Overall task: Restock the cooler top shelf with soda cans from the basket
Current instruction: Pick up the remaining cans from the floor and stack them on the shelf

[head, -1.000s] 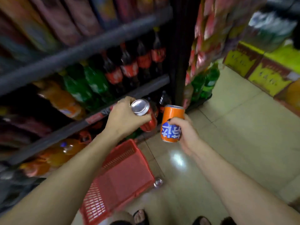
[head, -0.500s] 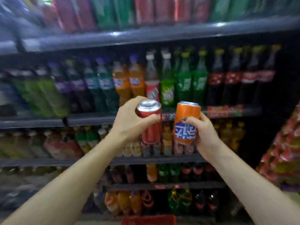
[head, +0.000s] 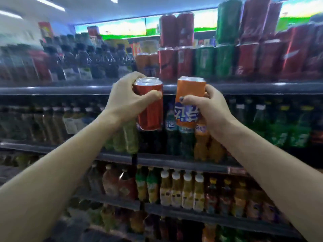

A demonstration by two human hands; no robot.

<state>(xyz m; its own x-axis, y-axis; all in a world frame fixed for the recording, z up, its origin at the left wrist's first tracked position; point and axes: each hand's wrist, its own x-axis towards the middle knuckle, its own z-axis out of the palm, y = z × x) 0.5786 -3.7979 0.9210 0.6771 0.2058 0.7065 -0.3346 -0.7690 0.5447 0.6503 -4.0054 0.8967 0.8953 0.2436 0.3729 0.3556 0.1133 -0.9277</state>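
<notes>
Rows of bottled and canned drinks fill an open store cooler, its dark shelf rails running across the view under bluish strip lighting. Two bare arms reach up from the lower corners toward the top shelf [head: 244, 88], each hand carrying one soda can level with that rail. The left hand [head: 122, 102] grips a red can [head: 150, 110] near its upper end, thumb curled across the front and fingers wrapped behind; the silver lid faces the camera and the can stands close to upright. The right hand [head: 209, 107] holds an orange can [head: 187, 102] with a blue-and-white label, thumb pressed across the front face and fingers curled round the far side. The two cans sit side by side with a narrow gap between them, both in front of the shelf edge and not yet resting on it. Behind them on the top shelf stand stacked red and green cans [head: 206, 62], some shrink-wrapped, with orange cans just to their left and dark bottles [head: 87, 63] farther left. Much of the background is motion-blurred.
</notes>
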